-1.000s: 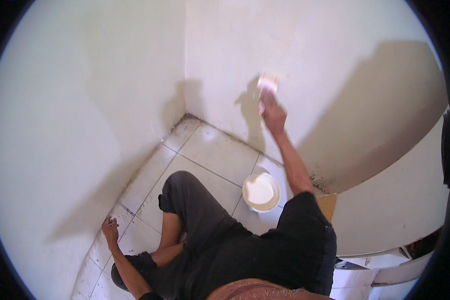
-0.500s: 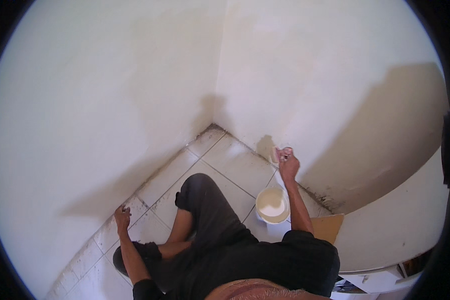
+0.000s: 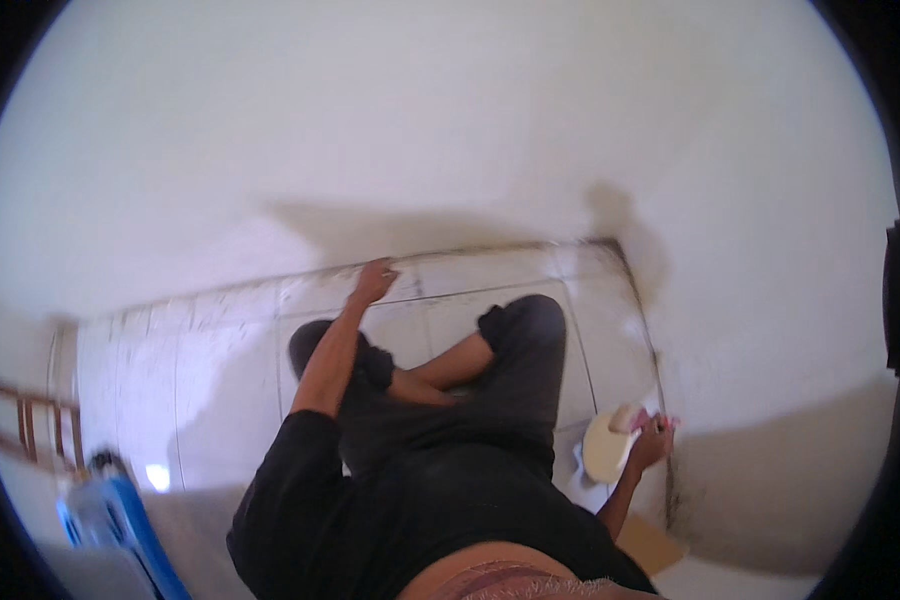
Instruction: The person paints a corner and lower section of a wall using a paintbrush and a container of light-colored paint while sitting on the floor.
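My right hand (image 3: pixel 653 446) is closed round the pink handle of a paintbrush (image 3: pixel 626 419). Its pale, broad bristle end is over the rim of a white bucket (image 3: pixel 604 462) that holds cream-coloured paint. The bucket stands on the tiled floor at my right, close to the right wall. Forward and to the left, my left hand (image 3: pixel 375 281) is low by the foot of the facing wall, over the floor tiles. Its fingers look bent, but blur hides whether anything is in them.
White wall (image 3: pixel 370 120) meets the tiled floor (image 3: pixel 225 340) along a dirty edge, with a corner at front right. My crossed legs (image 3: pixel 440 370) fill the middle. Brown cardboard (image 3: pixel 652 545) lies behind the bucket. At left are a blue object (image 3: pixel 135 525) and a brown wooden frame (image 3: pixel 25 425).
My view has swung left, bringing the blue object and wooden frame into sight. The right hand has drawn the paintbrush back from the right wall to the bucket.
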Motion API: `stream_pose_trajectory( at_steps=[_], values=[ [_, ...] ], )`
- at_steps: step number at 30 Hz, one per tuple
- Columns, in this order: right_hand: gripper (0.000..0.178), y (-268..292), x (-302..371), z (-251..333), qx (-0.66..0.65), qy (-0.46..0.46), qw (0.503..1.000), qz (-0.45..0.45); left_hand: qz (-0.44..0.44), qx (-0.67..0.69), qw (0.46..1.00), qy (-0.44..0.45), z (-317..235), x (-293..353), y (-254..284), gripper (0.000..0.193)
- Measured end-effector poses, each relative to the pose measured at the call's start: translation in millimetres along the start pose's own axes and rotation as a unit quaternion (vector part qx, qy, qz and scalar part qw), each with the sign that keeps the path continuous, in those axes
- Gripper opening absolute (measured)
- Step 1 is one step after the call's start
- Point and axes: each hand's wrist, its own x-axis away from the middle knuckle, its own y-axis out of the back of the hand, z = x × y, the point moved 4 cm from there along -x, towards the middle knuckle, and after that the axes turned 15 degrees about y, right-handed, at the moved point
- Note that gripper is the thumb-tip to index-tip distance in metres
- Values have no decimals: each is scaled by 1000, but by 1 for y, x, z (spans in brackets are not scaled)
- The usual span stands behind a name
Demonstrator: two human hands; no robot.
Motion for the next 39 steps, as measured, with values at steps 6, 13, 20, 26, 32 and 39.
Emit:
stream_pose_trajectory(
  at_steps=[6, 13, 20, 26, 32, 39],
  values=[
    [34, 3, -40, 36, -55, -6, 997, -52, 58, 263, 949, 162, -122, -5, 21, 43],
    [36, -37, -81, 125, -273, 6, 952, -136, 37, 140, 951, 274, -89, 40, 8, 43],
    [31, -111, -109, 160, -486, -146, 859, -75, 71, 138, 952, 266, -101, 25, -1, 46],
    [37, -142, -105, 183, -570, -172, 803, 11, 72, 146, 954, 253, -101, 34, -4, 46],
    [39, -135, -120, 120, -607, -127, 784, 7, 106, 144, 949, 259, -114, 16, -8, 46],
    [38, -49, -108, 46, -386, -206, 891, -125, 142, 91, 970, 173, -89, -22, 4, 49]
  ],
)
